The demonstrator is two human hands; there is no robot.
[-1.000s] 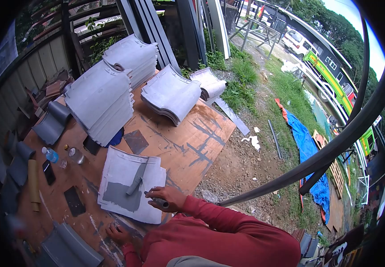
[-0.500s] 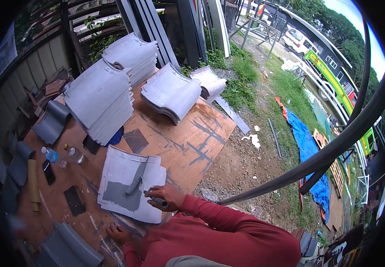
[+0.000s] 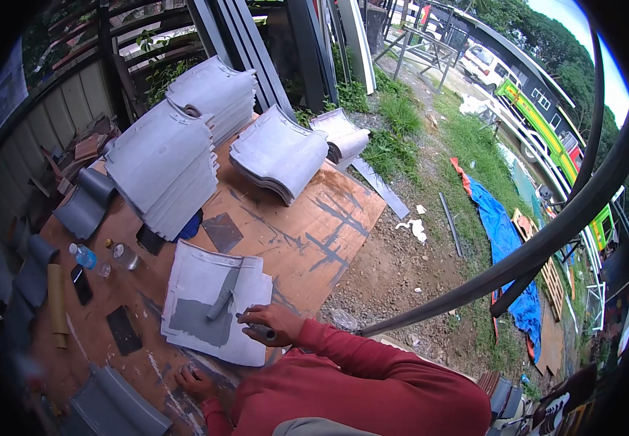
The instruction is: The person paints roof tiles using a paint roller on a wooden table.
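My right hand (image 3: 277, 325) is closed around the dark handle of a paint roller (image 3: 220, 304). The grey roller head lies on a whitish curved roof tile (image 3: 191, 275), where a patch of grey paint covers the lower left part and a strip runs up the middle. The tile's upper and right edges are bare. Close to my body, below the tile's lower left corner, my left hand (image 3: 195, 382) rests on the brown tabletop (image 3: 307, 251) with its fingers somewhat apart and nothing visible in it.
Tall stacks of whitish tiles (image 3: 158, 156) stand at the back left, with a smaller stack (image 3: 278, 149) beside them. Grey tiles (image 3: 115, 403) lie along the left edge. A phone (image 3: 80, 285), a bottle (image 3: 82, 255), a jar (image 3: 124, 256) and dark flat pieces (image 3: 123, 329) are nearby.
The view has shifted very slightly. The roller, the tile and both my hands stay practically where they were.
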